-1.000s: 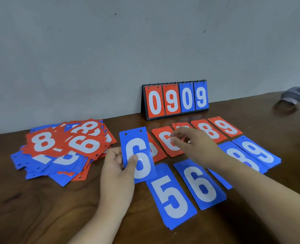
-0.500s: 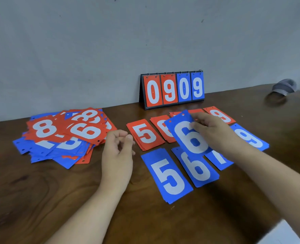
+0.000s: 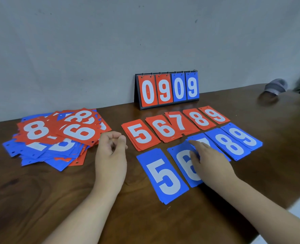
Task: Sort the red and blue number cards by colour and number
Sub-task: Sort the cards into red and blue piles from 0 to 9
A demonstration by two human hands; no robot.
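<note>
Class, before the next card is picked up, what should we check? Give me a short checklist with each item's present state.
1. Left hand free: ok, it holds nothing.
2. Right hand free: not ok, its fingers lie on the blue 6 card.
3. Red row runs 5 to 9: ok.
4. Blue pile after the 6 shows 7: cannot tell, the hand covers it.
5. Unsorted heap finished: not ok, red and blue are mixed.

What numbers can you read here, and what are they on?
"0909": scoreboard
"5 6 7 8 9": red cards, back row
"5 6 8 9": blue cards, front row; right hand hides one number
"8": loose red card on the pile; others tilted, unclear
</note>
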